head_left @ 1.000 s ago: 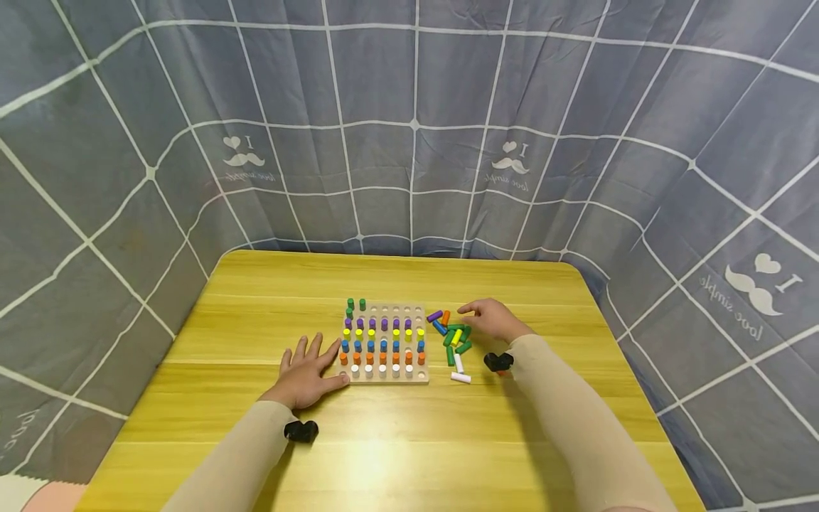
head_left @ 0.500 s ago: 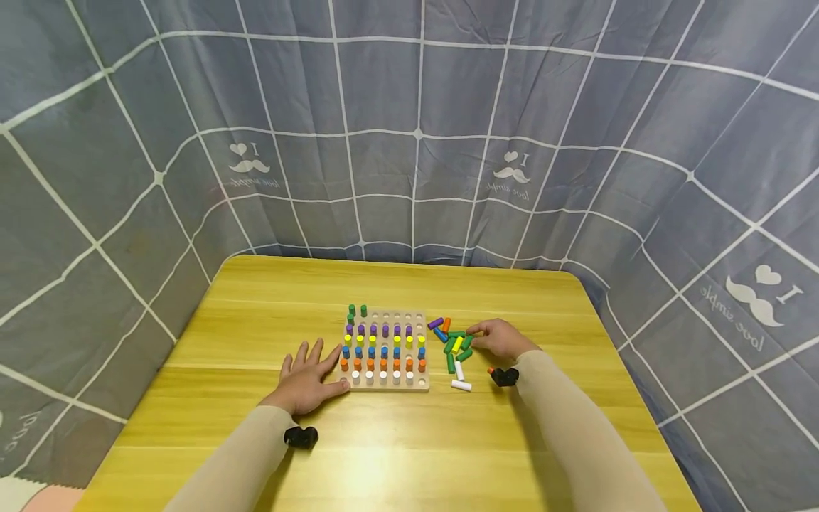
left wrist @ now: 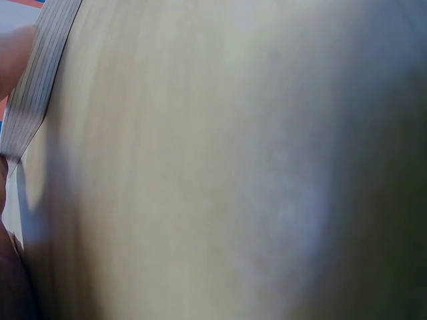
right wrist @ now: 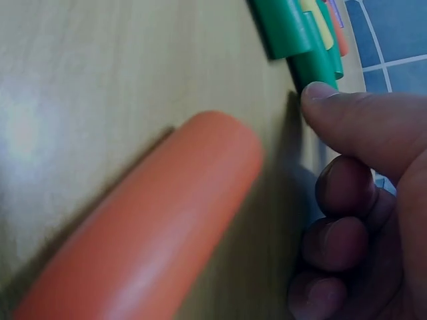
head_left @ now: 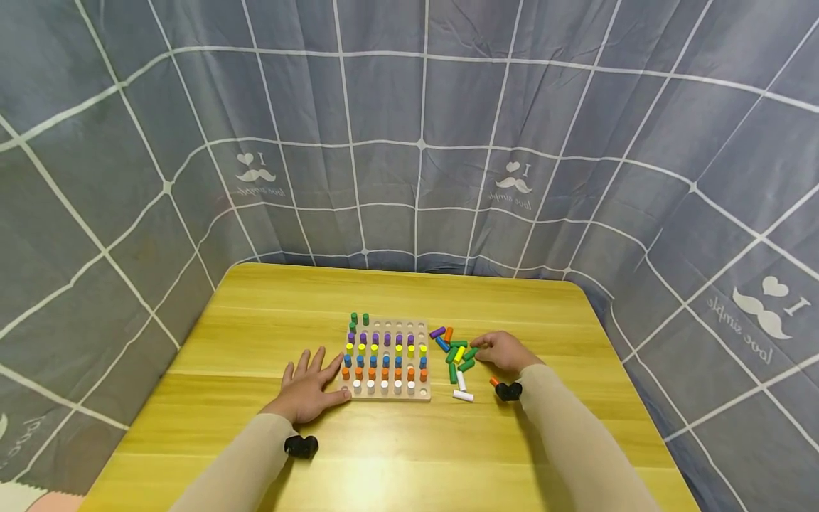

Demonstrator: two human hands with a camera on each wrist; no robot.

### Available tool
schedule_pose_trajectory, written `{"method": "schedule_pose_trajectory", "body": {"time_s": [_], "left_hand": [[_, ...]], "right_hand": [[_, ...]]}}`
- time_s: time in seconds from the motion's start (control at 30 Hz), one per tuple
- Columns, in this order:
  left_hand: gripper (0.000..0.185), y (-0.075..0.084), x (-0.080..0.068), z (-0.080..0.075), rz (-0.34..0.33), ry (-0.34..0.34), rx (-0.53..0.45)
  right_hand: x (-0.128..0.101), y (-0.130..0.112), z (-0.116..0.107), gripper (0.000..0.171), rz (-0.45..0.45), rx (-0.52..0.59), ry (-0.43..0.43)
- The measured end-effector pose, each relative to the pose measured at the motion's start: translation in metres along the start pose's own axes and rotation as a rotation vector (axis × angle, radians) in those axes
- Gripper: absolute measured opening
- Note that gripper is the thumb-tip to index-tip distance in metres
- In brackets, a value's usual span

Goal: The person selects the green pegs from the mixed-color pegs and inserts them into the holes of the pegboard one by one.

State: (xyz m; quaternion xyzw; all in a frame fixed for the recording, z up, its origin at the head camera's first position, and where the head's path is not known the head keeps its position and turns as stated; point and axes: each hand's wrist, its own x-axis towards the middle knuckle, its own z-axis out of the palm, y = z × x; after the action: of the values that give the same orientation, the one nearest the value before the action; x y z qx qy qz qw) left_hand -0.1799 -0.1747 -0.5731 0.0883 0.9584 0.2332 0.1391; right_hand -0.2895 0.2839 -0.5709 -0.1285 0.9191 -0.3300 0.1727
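A wooden pegboard (head_left: 393,332) stands on the table with rows of white, orange, blue, yellow and purple pegs, and a few green ones at its far left. My left hand (head_left: 303,391) lies flat with fingers spread, thumb and index finger at the board's left side; its wrist view catches the board's layered edge (left wrist: 40,80). Right of the board, my right hand (head_left: 505,351) pinches a green peg (right wrist: 312,70) at the pile's edge. The thumb presses on its near end, the index finger is mostly hidden behind, and the other fingers curl.
Loose green, white, yellow, blue, purple and orange pegs lie between board and right hand, including a white peg (head_left: 463,395) nearest me. A single orange peg (right wrist: 153,220) lies under the right wrist. A grey checked curtain (head_left: 384,156) surrounds the table (head_left: 397,455).
My right hand has come down from above the pile's right side onto a green peg at its edge. The left hand stays at the board. The head view has tilted slightly upward.
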Motion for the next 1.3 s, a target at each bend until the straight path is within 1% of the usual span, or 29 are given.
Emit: {"method": "schedule_pose_trajectory", "body": {"time_s": [0.2, 0.57, 0.83, 1.3], "left_hand": [[0.092, 0.0005, -0.0008, 0.0013, 0.0, 0.002, -0.007], [0.092, 0.0021, -0.001, -0.0001, -0.009, -0.014, 0.002], [0.092, 0.0037, -0.0014, -0.0011, -0.009, -0.011, -0.002], [0.092, 0.0038, -0.0007, -0.0009, -0.011, -0.012, -0.011]], "right_hand": [[-0.0014, 0.0028, 0.0029, 0.026, 0.042, 0.074, 0.011], [-0.0029, -0.0017, 0.0025, 0.016, 0.065, 0.071, 0.008], [-0.0021, -0.0011, 0.0009, 0.021, 0.028, 0.057, -0.01], [0.0003, 0.003, 0.0015, 0.016, 0.056, 0.072, -0.008]]}}
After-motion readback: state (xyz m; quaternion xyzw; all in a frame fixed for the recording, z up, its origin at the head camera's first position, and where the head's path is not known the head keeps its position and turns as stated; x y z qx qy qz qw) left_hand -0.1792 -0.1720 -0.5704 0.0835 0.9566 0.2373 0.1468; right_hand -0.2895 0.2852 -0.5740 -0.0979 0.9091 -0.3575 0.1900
